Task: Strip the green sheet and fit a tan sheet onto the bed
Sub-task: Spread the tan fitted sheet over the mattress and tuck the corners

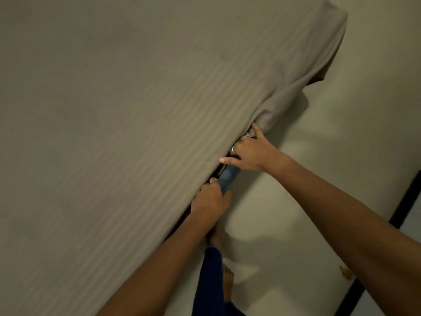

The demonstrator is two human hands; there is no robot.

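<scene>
A tan striped sheet (136,124) covers the whole top of the bed and hangs over its right side. My left hand (210,198) grips the sheet's hanging edge at the bed's side, fingers curled under the fabric. My right hand (249,151) is a little farther along the same edge, its fingers pushed under the sheet and the thumb stretched out. Between the two hands a blue strip of the mattress side (229,176) shows. Loose tan fabric (323,71) bunches and hangs at the far corner. No green sheet is in view.
Pale floor (307,201) runs along the right side of the bed. My bare feet (227,281) and a dark blue trouser leg (210,281) stand close to the bed. A dark door frame or threshold (403,201) crosses the right edge.
</scene>
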